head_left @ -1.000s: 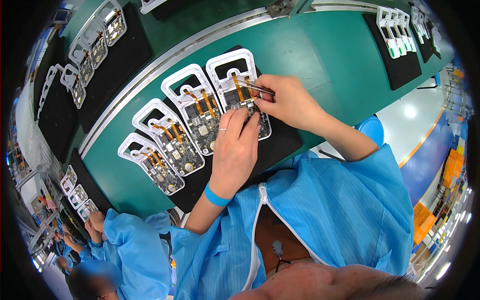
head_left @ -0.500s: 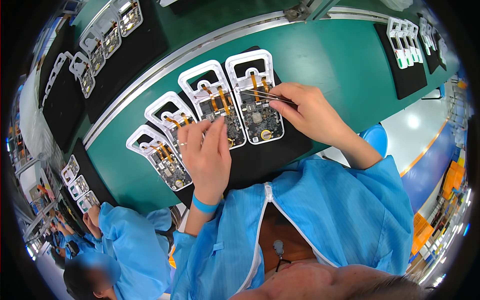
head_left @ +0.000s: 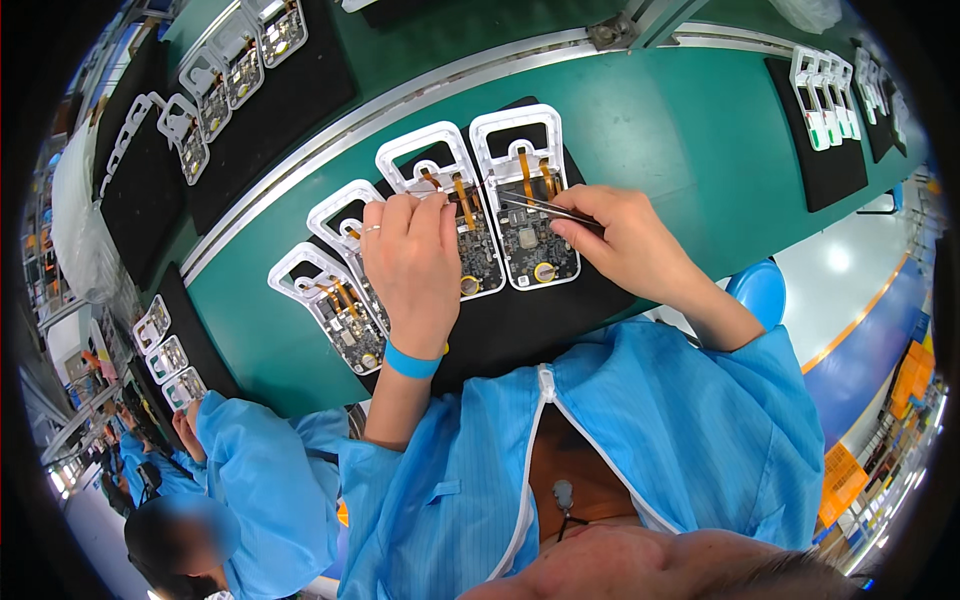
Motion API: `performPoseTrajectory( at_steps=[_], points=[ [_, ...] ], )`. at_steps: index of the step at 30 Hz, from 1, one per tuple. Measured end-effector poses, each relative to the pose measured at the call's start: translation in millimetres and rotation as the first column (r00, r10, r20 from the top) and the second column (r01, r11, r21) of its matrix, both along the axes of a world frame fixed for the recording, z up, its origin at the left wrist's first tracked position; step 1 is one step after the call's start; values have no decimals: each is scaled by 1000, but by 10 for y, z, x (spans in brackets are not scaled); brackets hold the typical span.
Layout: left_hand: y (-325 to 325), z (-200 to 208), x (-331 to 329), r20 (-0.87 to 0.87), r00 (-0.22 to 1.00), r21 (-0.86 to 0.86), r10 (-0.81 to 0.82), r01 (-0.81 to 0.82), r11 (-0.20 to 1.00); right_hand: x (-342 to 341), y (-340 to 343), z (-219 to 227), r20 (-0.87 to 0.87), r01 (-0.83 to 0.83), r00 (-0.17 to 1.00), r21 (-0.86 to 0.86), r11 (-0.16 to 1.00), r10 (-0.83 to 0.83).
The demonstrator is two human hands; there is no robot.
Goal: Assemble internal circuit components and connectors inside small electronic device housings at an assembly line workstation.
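Four white-framed handheld devices with exposed green-black circuit boards and orange ribbon cables stand in a slanting row. My right hand (head_left: 622,240) grips thin metal tweezers (head_left: 565,211), whose tips reach over the upper board of the rightmost device (head_left: 527,240). Over the second device from the right (head_left: 478,245) is my left hand (head_left: 412,275), fingers bent and drawn together near its ribbon cables. Whatever those fingertips hold is hidden. The third device (head_left: 343,205) is partly covered by that hand. Farthest left is the fourth device (head_left: 345,325).
The devices lie on a black mat (head_left: 540,325) on a green table (head_left: 650,130). More white frames (head_left: 825,100) sit on a mat at the far right. Beyond a metal rail (head_left: 380,105) are other boards on mats. A co-worker in a blue sleeve (head_left: 270,480) sits at the left.
My left hand has moved farther up over the second device, and its fingers have drawn closer together. My right hand keeps the tweezers over the rightmost device. The view has shifted slightly.
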State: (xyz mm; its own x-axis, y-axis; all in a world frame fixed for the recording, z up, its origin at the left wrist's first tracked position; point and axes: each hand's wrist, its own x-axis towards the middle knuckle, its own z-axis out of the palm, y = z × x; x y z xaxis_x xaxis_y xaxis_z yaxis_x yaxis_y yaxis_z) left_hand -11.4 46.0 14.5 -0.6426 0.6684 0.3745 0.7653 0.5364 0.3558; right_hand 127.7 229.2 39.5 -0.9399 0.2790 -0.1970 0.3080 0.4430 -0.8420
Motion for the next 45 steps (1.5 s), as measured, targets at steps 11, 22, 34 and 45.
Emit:
performPoseTrajectory(
  at_steps=[11, 22, 34, 45],
  points=[
    [46, 67, 232, 91, 995, 167, -48, 33, 985, -28, -120, -51, -11, -9, 1000, -85, 996, 8],
    [69, 35, 328, 90, 994, 220, -58, 37, 975, -16, -52, -113, 120, -6, 992, -311, 951, 46],
    [34, -8, 328, 101, 993, 235, -56, 31, 972, -62, -44, -139, 134, -15, 988, -409, 912, 76],
    [35, 28, 311, 144, 989, 233, -34, 0, 973, -82, 15, -165, 148, -18, 984, -467, 884, 98]
  ],
)
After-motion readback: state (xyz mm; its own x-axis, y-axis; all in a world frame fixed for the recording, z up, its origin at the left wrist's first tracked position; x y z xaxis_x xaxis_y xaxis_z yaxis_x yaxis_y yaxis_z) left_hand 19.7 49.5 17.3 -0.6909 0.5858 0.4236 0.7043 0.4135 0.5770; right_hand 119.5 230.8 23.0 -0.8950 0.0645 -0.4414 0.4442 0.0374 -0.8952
